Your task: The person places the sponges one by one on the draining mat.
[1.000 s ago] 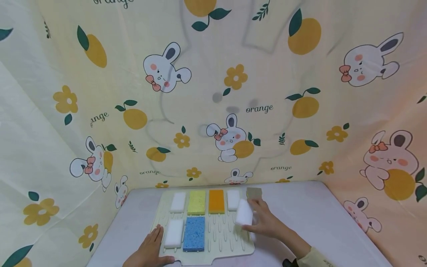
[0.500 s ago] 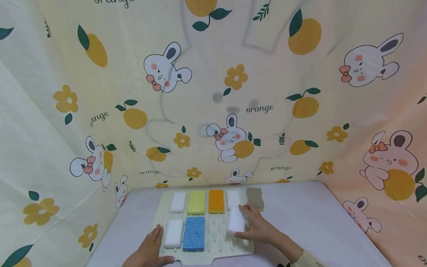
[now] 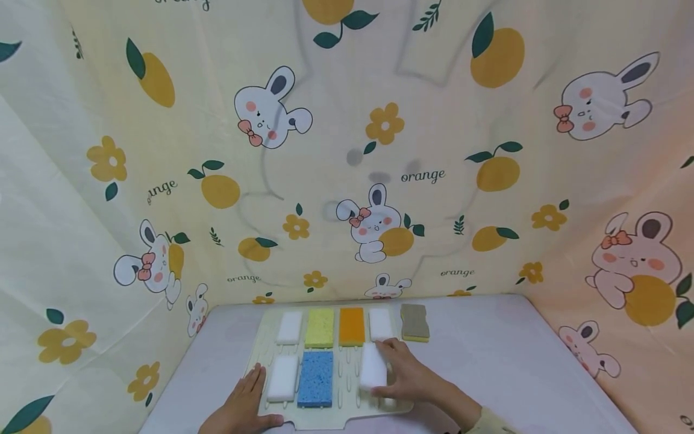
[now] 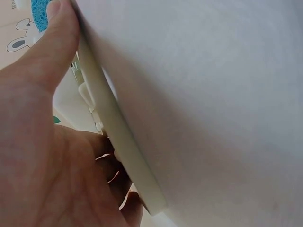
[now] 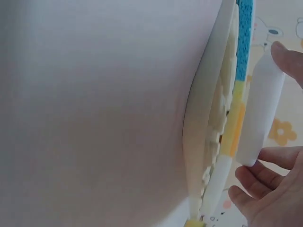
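My right hand (image 3: 409,375) pinches a white sponge block (image 3: 373,366) between thumb and fingertips, over the right part of a cream ridged drying rack (image 3: 320,418). In the right wrist view this white block stands slightly apart from the rack's ridges. My left hand (image 3: 241,404) rests at the rack's front left corner, fingers extended along the left edge and thumb by the front edge. Beside it in the front row lie another white sponge (image 3: 282,378) and a blue speckled sponge (image 3: 315,380).
Along the rack's back row are a white sponge (image 3: 290,328), a yellow sponge (image 3: 320,327), an orange sponge (image 3: 352,327) and a second white one. A grey-topped yellow sponge (image 3: 414,320) lies on the table just right of the rack. A printed curtain (image 3: 347,150) encloses the table.
My right hand has carried the white sponge block leftward and slightly forward over the rack, uncovering the grey-topped sponge. The left hand has stayed in place.
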The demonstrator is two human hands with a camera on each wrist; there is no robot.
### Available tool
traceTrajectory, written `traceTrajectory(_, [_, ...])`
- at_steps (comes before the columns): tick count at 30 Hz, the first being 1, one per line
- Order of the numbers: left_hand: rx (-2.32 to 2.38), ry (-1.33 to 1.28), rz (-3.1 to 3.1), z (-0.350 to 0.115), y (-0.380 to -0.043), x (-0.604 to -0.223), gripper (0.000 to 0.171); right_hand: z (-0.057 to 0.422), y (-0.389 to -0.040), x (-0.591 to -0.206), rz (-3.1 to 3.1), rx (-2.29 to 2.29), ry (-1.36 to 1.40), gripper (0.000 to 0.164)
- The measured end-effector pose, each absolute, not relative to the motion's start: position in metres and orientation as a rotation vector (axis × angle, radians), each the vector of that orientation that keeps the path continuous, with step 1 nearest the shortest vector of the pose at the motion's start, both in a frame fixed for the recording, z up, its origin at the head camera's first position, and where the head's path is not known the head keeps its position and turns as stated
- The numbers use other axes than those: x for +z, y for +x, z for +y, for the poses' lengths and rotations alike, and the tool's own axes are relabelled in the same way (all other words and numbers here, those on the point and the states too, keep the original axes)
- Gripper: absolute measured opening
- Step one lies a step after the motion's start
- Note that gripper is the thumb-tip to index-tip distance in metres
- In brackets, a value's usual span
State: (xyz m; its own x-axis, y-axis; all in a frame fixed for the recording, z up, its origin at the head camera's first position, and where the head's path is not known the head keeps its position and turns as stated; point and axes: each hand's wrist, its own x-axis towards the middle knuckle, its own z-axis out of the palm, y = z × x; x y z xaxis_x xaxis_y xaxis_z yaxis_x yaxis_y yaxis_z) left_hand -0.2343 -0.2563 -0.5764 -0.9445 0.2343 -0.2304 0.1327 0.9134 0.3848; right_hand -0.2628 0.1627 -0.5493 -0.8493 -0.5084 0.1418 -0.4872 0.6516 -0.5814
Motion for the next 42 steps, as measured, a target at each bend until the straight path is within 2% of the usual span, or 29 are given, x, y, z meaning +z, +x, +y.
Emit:
traceTrajectory(12, [0.528,0.255,2.799,-0.255,-0.235,-0.578,0.13,0.143,-0.267,-0.551,2.815,-0.878,-0.89,0.114])
traceTrajectory(34, [0.524,0.263,2.819,-0.256,-0.235,-0.579,0.128,0.125,-0.269,-0.551,2.777,-0.733,-0.888,0.11])
traceTrajectory(42, [0.522,0.309,2.807,-0.259,-0.235,-0.58,0.136,0.121,-0.268,-0.553,2.792,-0.713,-0.903,0.109])
